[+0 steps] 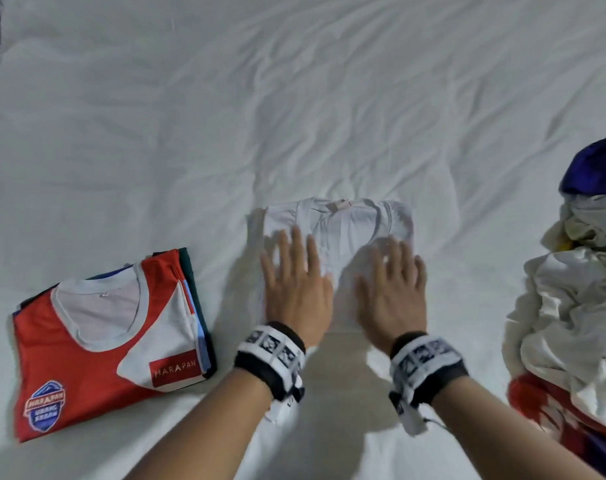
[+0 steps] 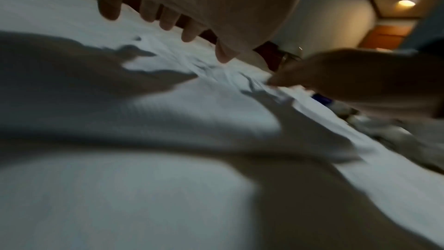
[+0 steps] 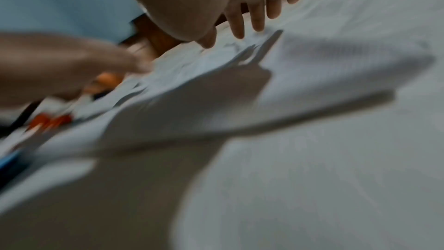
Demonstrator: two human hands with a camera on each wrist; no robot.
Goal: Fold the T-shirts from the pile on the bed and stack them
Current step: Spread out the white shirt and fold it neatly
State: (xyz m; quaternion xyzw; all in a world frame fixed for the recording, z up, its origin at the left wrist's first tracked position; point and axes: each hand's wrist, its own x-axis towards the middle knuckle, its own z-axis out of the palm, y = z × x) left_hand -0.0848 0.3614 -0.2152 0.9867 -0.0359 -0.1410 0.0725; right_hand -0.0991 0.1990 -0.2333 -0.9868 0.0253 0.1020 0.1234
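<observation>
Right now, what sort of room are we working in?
Most likely a bedroom, perhaps a hotel room. Both hands work on a wide bed with a rumpled white sheet, a dark wooden headboard shows past the fingers in the left wrist view, and a warm ceiling light glows beyond.

I see a wrinkled white bedsheet (image 1: 294,98) filling the head view. Beyond its far edge, the left wrist view shows a pale wall (image 2: 336,26), a lit ceiling lamp (image 2: 406,3) and an orange-brown panel (image 2: 384,35) below that lamp.
</observation>
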